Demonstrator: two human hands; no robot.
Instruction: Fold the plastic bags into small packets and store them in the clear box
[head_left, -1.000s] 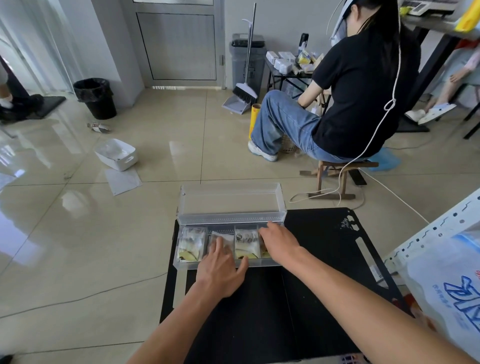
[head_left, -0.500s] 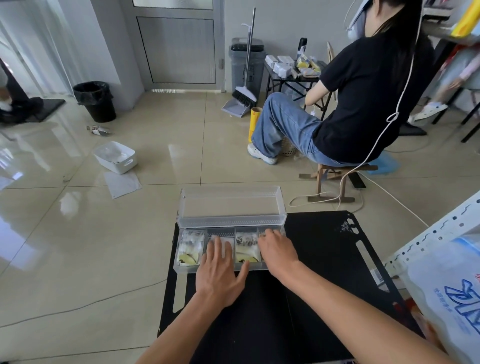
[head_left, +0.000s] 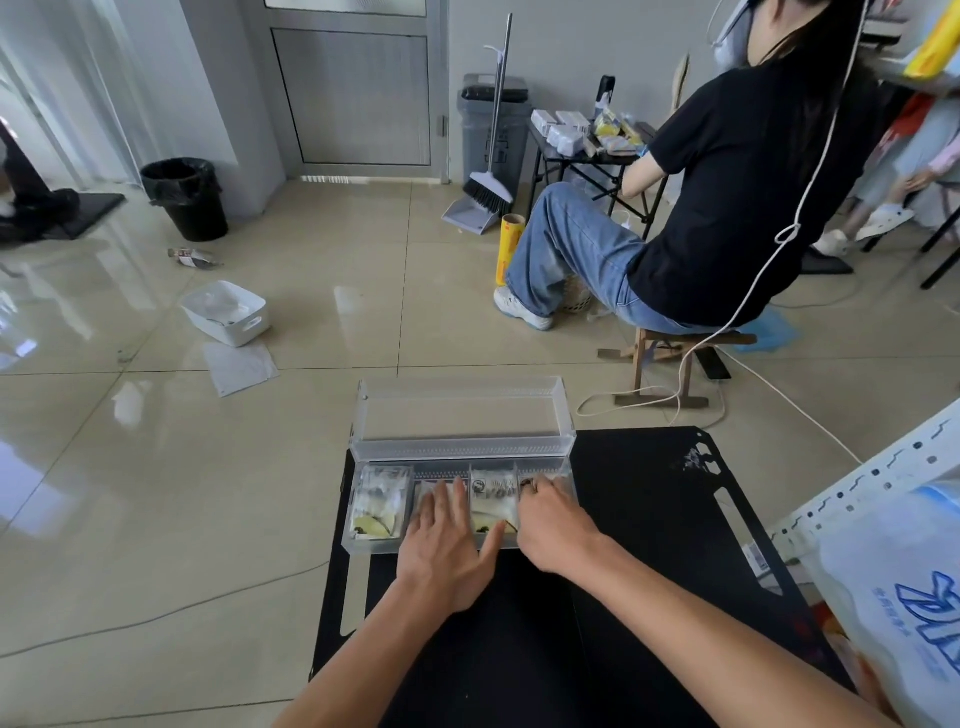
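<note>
While my left hand (head_left: 441, 551) lies flat and open, its fingers (head_left: 435, 503) spread over the 2nd compartment from the left, it presses down on the packet there without any grip on it. The clear box (head_left: 363, 545) sits at the far left edge of the black tabletop (head_left: 649, 519), its lid (head_left: 462, 410) swung open and standing up on the far side. I count 4 compartments in a row. The leftmost packet (head_left: 378, 501) lies uncovered — pale plastic with a yellow-and-dark patch at its near end. The 3rd packet (head_left: 492, 496) shows between my hands, with dark print at its far end.

My right hand (head_left: 553, 525) rests over the rightmost compartment, fingers curled down into it; whether that grip has closed on a packet I cannot tell, as the hand hides what lies beneath. The thumb of my left hand reaches toward my right hand across the near wall of the box.

At the near right, just beside the tabletop, a large white plastic bag (head_left: 904, 613) with blue print lies unfolded.
</note>
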